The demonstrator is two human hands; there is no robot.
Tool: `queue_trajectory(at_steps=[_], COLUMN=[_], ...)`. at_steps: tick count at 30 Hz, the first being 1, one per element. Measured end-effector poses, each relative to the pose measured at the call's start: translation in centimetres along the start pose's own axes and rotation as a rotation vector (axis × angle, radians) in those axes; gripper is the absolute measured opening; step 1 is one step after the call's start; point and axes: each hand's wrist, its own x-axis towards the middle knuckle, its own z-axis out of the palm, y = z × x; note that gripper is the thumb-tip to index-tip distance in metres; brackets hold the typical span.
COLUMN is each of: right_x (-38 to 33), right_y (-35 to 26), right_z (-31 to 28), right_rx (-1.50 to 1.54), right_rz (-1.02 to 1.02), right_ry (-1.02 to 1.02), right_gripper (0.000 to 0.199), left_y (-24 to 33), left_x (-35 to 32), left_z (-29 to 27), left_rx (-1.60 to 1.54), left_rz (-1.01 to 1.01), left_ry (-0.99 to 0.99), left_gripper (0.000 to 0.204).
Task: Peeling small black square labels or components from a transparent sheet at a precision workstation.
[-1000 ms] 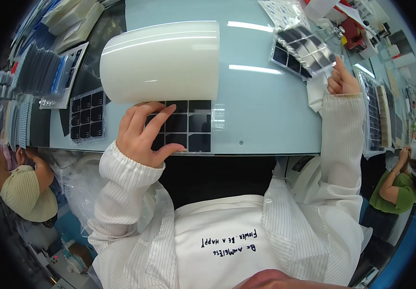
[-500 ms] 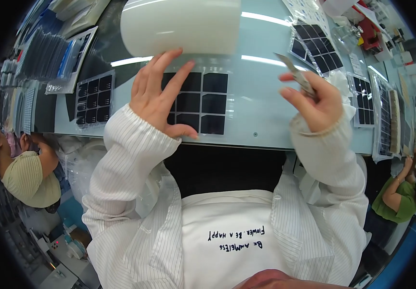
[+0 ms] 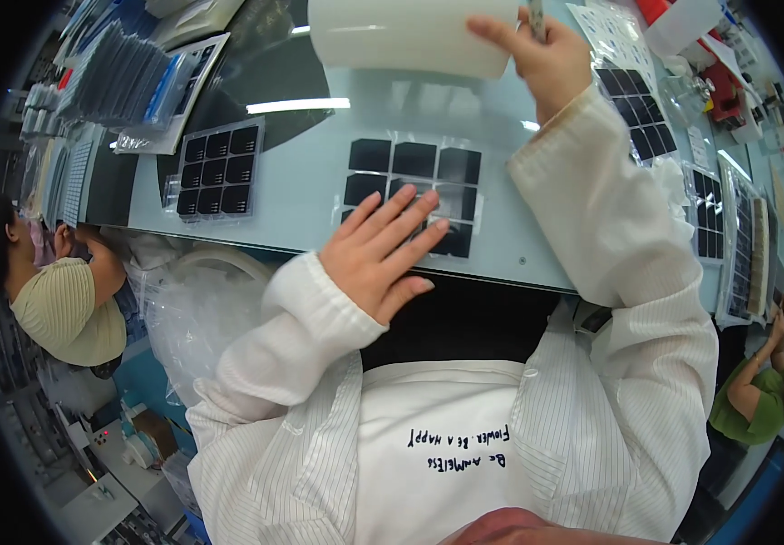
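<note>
My left hand [image 3: 372, 258] lies with its fingers spread over the lower part of a sheet of black rectangular panels [image 3: 414, 159], set in a grid near the table's front edge. The lower left panels are partly hidden under it. Farther off, my right hand [image 3: 555, 65] is at the right end of a large roll of milky clear film [image 3: 401, 36]. Its fingers are closed on a utility knife [image 3: 536, 18], of which only part shows at the top edge. The index finger of that hand reaches across the roll's end.
Another panel sheet [image 3: 219, 171] lies to the left, near a stack of clear sleeves [image 3: 124, 77]. More panel sheets [image 3: 637, 109] lie at the right, close to my right sleeve. One person [image 3: 69, 300] sits at far left, another [image 3: 755, 391] at far right.
My right hand has moved away from me with the knife, up to the roll's end. My left hand has come back from the roll and now rests on the panel sheet.
</note>
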Motion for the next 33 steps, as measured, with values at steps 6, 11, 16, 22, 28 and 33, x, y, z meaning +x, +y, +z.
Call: queue_trajectory(at_steps=[6, 11, 16, 22, 28, 33], right_x=[13.9, 12.9, 12.0, 18.8, 21.9, 21.6], right_y=[-4.0, -4.3, -0.2, -1.8, -2.1, -2.3], right_z=[0.4, 3.8, 3.0, 2.8, 1.7, 2.1], right_rx=[0.455, 0.008, -0.503, -0.836, -0.965, -0.967], right_rz=[0.417, -0.390, -0.566, -0.562, -0.405, -0.376], right_ry=[0.003, 0.443, -0.097, -0.011, -0.067, -0.148], right_gripper=[0.040, 0.046, 0.037, 0.030, 0.070, 0.075], left_y=[1.5, 1.2, 0.7, 0.6, 0.9, 1.0], left_x=[-0.6, -1.2, -1.0, -1.0, -1.2, -1.5], left_z=[0.9, 1.6, 1.9, 2.2, 1.9, 1.1], left_rx=[-0.064, -0.072, -0.036, -0.034, -0.063, -0.142], left_rz=[-0.071, -0.090, -0.044, -0.041, -0.055, -0.069], left_ry=[0.061, 0.112, 0.139, 0.142, 0.128, 0.091], left_gripper=[0.064, 0.065, 0.060, 0.060, 0.060, 0.061])
